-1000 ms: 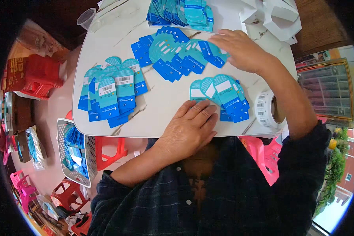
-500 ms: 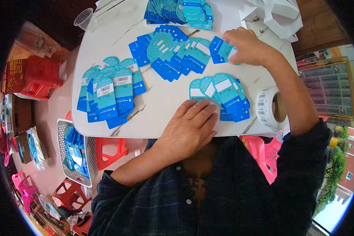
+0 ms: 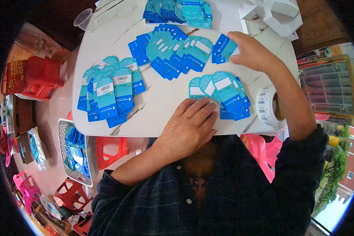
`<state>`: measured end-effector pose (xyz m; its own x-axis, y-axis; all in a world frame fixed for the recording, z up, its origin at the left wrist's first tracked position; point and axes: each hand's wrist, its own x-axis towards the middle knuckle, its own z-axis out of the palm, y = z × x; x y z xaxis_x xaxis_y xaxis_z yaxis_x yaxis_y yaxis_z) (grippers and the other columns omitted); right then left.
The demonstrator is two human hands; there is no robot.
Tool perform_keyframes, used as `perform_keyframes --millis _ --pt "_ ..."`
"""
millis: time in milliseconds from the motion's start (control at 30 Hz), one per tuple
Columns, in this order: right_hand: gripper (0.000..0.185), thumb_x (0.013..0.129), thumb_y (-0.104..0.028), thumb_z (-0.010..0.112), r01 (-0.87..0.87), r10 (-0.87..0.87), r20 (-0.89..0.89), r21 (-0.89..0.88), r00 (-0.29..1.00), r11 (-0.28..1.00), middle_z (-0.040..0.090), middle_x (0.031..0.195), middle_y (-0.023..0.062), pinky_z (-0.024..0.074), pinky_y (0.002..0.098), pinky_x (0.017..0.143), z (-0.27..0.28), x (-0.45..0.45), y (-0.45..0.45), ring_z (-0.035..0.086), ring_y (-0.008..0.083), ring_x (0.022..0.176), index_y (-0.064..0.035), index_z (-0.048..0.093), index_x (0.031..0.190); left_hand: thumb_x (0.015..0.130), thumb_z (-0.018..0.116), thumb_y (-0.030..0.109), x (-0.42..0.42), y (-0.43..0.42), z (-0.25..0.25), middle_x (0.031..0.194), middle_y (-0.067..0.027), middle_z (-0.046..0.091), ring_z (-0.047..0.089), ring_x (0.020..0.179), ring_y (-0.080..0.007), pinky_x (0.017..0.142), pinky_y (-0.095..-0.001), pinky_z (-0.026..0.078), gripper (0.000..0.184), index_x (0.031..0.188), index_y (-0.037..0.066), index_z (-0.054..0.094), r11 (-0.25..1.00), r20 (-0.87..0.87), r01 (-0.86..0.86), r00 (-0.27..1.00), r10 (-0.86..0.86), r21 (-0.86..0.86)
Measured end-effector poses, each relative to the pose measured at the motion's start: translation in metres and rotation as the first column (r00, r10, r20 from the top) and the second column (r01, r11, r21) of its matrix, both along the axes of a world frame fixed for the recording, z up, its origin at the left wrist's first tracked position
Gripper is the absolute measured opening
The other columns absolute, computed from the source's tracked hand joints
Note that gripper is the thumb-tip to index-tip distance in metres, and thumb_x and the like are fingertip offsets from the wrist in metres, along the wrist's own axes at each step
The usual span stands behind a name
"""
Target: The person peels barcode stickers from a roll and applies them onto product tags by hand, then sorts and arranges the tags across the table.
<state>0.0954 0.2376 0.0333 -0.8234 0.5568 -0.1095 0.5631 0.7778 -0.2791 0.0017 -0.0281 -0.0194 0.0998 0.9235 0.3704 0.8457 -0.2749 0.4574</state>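
My right hand (image 3: 251, 52) has drawn a few cards (image 3: 220, 48) off the fan (image 3: 197, 54), pinched between thumb and fingers, so they're now a separate bunch just beside it. My left hand (image 3: 189, 128) lies by the near pile (image 3: 227, 94); whether it grips anything, I can't tell.

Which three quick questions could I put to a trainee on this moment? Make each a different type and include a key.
1. Multiple choice: which side's hand grips a small group of cards? A) left; B) right; C) neither.

2. True or false: the label roll is at the right side of the table.

3. Fill in the blank: on the left-hand pile, the white labels on the top cards are printed with ____.

Key: 1: B, the right hand; 2: true; 3: barcodes.
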Motion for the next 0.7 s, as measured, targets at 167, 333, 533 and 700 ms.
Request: perform_keyframes --millis 167,333,533,700 --pt "0.033 0.083 -0.004 0.065 0.043 -0.045 -0.055 -0.041 0.997 0.998 0.069 0.109 0.0183 0.0531 0.0394 0.078 0.007 0.013 -0.003 0.065 0.0313 0.088 -0.0060 0.062 0.116 0.089 0.065 0.027 0.000 0.000 0.002 0.131 -0.0116 0.056 0.049 0.129 -0.0279 0.112 -0.0438 0.033 0.037 0.119 0.004 0.062 1.000 -0.011 -0.005 1.000 0.005 0.004" --pt "0.032 0.083 -0.002 0.057 0.035 -0.052 -0.064 -0.237 0.997 0.971 0.066 0.109 0.0142 0.0475 0.0370 0.089 0.038 0.019 0.001 0.061 0.0301 0.095 -0.0014 0.060 0.115 0.089 0.065 0.026 0.001 0.000 0.000 0.129 -0.0114 0.057 0.049 0.128 -0.0279 0.111 -0.0430 0.035 0.037 0.119 0.005 0.062 1.000 0.002 -0.015 1.000 0.015 0.016" --pt "0.013 0.077 -0.008 0.060 -0.500 0.520 0.006 0.287 0.854 0.817 0.069 0.092 0.0133 0.0467 0.0422 0.083 0.044 0.018 -0.024 0.062 0.0325 0.084 -0.0061 0.067 0.088 0.089 0.066 0.024 0.002 0.000 0.000 0.127 -0.0109 0.057 0.051 0.127 -0.0284 0.108 -0.0425 0.037 0.036 0.118 0.004 0.062 0.999 0.000 -0.043 0.999 0.044 0.033" --pt "0.007 0.078 -0.013 0.060 -0.604 0.610 0.114 0.368 0.784 0.707 0.055 0.083 0.0074 0.0383 0.0404 0.098 0.022 0.007 -0.069 0.052 0.0256 0.087 -0.0082 0.059 0.083 0.087 0.068 0.020 0.002 -0.002 -0.001 0.124 -0.0102 0.059 0.053 0.125 -0.0285 0.105 -0.0420 0.040 0.033 0.116 0.005 0.063 0.990 0.070 -0.079 0.995 0.072 0.113"
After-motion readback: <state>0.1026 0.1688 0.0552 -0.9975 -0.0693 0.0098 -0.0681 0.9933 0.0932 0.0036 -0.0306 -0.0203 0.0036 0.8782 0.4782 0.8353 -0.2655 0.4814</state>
